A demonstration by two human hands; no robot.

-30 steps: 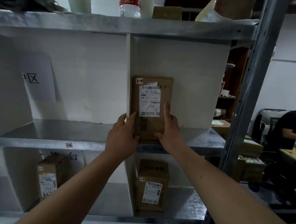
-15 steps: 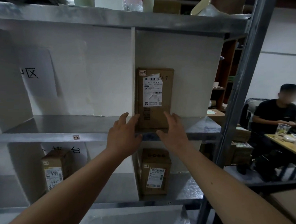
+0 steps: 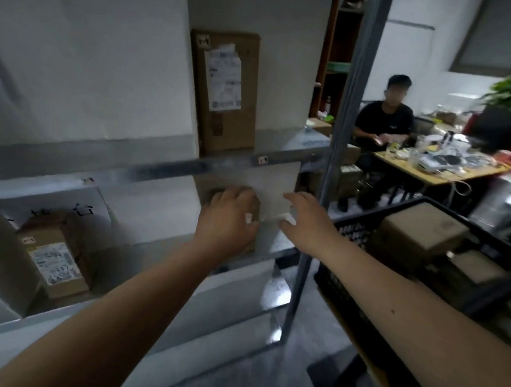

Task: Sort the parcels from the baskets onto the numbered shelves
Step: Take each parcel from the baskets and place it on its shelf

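Observation:
A tall brown parcel (image 3: 227,94) with a white label stands upright on the metal shelf (image 3: 161,167), against the white divider. Both my hands are below that shelf and hold nothing. My left hand (image 3: 227,218) hangs with relaxed fingers in front of a second brown parcel (image 3: 254,214) on the lower shelf, mostly hiding it. My right hand (image 3: 304,219) is beside it, fingers loosely spread. A black basket (image 3: 374,226) at the right holds several cardboard parcels (image 3: 424,228).
Another labelled parcel (image 3: 55,257) leans in the lower left compartment. A grey steel upright (image 3: 336,144) of the rack runs between my right hand and the basket. Behind it a person sits at a cluttered yellow table (image 3: 445,170).
Both hands let go of the upright parcel and dropped below its shelf. The view swung right and down, bringing the black basket into sight.

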